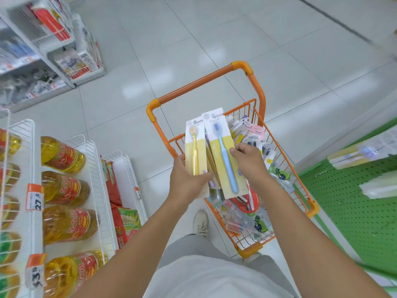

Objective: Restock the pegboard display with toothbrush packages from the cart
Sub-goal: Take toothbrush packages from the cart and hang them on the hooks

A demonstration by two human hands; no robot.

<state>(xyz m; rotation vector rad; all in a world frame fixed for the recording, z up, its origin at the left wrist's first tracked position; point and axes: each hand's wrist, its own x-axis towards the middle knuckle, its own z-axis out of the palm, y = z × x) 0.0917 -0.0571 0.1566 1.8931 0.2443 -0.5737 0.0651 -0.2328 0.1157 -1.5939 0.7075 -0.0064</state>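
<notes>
Two carded toothbrush packages sit fanned over the cart (261, 117): your left hand (189, 177) grips the yellow-brush package (194, 151) with others stacked behind, your right hand (250, 161) pinches the blue-brush package (223, 155). The pegboard (352, 203) at right carries only a few packages; the cart looks well stocked, so most restocking remains.

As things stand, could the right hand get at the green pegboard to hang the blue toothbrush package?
Probably yes. The right hand already pinches the blue toothbrush package, and the green pegboard stands on that same side, with only the orange cart rim low between them. It may need a turn or step.
</notes>
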